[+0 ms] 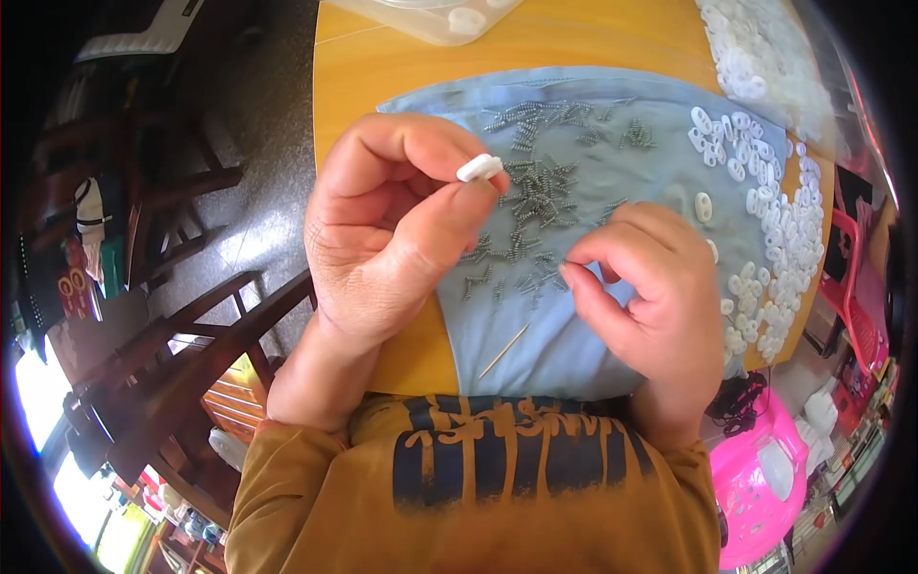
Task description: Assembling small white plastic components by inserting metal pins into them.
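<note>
White clip (479, 168) pinched in left fingers (435, 191); right fingers (585, 263) pinch a spring (557, 271) over the cloth (574, 325), many springs and clips left.

Clear tub (435, 17) is chopped off up top. Can't tell whether the right hand (645, 292) pinches a spring, too tiny.

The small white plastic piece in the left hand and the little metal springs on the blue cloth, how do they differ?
The small white plastic piece is white, smooth and oblong; the little metal springs are grey, thin and coiled. The piece is single and pinched above the table by the left hand; the springs lie scattered in a loose heap on the blue cloth. Both are tiny beside the fingers.
</note>
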Action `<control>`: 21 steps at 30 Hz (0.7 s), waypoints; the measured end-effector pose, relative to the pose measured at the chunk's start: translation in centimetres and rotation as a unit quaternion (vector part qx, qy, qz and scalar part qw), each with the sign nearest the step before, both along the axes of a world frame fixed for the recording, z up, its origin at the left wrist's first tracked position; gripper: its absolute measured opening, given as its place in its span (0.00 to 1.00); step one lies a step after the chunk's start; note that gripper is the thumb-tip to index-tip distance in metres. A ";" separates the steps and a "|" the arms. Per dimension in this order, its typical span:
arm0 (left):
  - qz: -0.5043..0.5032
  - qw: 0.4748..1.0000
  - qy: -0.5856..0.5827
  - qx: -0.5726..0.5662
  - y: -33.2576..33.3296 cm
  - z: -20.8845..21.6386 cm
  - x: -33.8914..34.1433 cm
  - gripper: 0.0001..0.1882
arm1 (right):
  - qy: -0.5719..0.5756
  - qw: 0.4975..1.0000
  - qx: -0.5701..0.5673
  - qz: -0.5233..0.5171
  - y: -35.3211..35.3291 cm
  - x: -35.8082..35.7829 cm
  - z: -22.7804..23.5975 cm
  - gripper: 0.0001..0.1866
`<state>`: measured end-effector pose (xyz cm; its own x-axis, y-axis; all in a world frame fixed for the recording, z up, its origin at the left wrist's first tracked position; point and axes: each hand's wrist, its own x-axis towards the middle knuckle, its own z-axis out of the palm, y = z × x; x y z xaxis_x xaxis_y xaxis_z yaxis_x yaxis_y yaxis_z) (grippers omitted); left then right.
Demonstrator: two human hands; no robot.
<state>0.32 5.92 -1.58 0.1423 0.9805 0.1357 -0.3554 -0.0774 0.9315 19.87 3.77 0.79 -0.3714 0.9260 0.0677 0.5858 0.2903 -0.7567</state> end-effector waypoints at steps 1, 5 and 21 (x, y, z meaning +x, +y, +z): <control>-0.002 1.000 -0.005 0.007 0.0 -0.1 0.0 0.07 | -0.020 1.000 0.005 0.010 0.0 0.1 0.0 0.08; 0.035 0.999 -0.010 -0.012 -0.1 -0.2 0.5 0.07 | -0.068 0.997 0.038 0.002 -0.1 0.3 -0.6 0.08; -0.030 0.998 -0.023 -0.050 -0.4 0.1 0.2 0.10 | -0.128 0.984 0.118 -0.031 -0.1 0.2 -1.0 0.08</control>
